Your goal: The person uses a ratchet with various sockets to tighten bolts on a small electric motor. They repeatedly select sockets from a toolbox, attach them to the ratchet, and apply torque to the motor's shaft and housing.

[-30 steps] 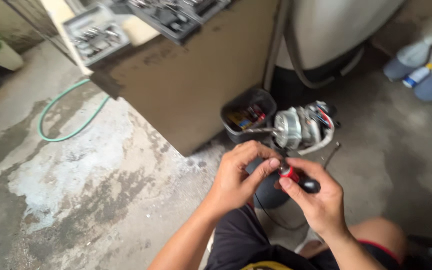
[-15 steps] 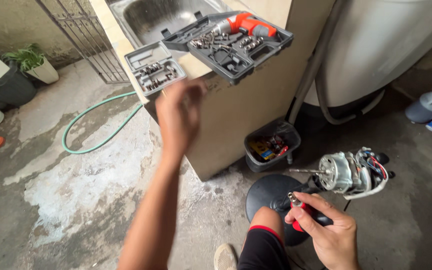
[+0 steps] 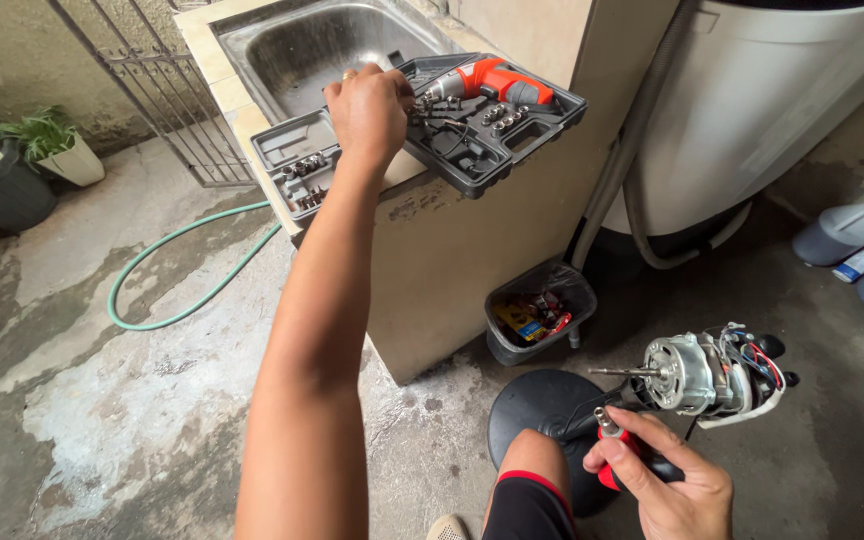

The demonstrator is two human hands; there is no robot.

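The left hand (image 3: 367, 105) reaches into the open case (image 3: 452, 125) on the desk (image 3: 422, 240), fingers curled, perhaps pinching a bit; I cannot tell. The right hand (image 3: 677, 485) grips a screwdriver (image 3: 620, 450) low by the motor (image 3: 697, 375), its shaft pointing up and left.

Concrete floor (image 3: 132, 400), wet patches. On it: green hose (image 3: 167, 290) far left, plant pot (image 3: 62, 160) by wall, small black bin (image 3: 537, 320) near counter, round fan base (image 3: 542, 420) near right, grey jugs (image 3: 837, 235) far right. Tool case (image 3: 482, 130) sits on counter (image 3: 432, 260).
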